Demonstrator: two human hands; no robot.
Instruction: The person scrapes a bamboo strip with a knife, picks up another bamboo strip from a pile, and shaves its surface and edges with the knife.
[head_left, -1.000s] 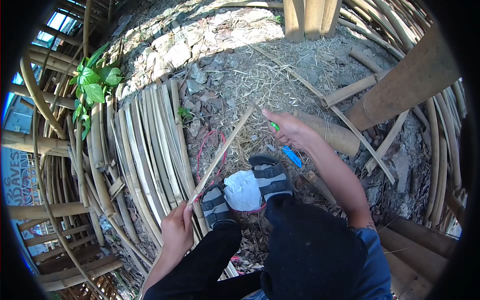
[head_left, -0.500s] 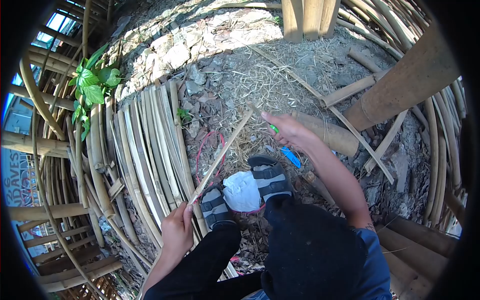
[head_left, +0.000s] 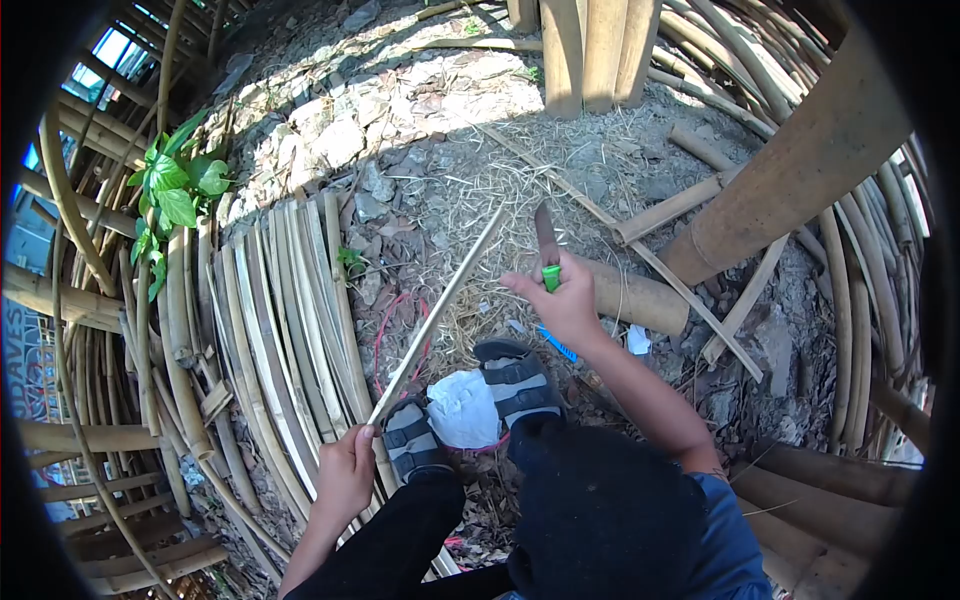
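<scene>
My left hand (head_left: 346, 472) is closed round the lower end of a long, thin bamboo strip (head_left: 440, 312), which slants up to the right over my sandals. My right hand (head_left: 566, 303) grips a knife (head_left: 547, 238) by its green handle, the brown blade pointing up. The blade is a little to the right of the strip's upper end and apart from it. A white crumpled bag (head_left: 464, 409) lies between my sandalled feet. A blue object (head_left: 557, 343) rests on the ground below my right hand, partly hidden by it.
Split bamboo strips (head_left: 290, 320) lie side by side at the left. A thick bamboo pole (head_left: 790, 160) leans at the right, near crossed bamboo pieces (head_left: 680, 208). Upright poles (head_left: 603, 55) stand at the top. A leafy plant (head_left: 172, 185) grows at the upper left.
The knife has moved off the strip and turned blade up as my right hand shifted down. The strip stands steeper. The view has shifted slightly.
</scene>
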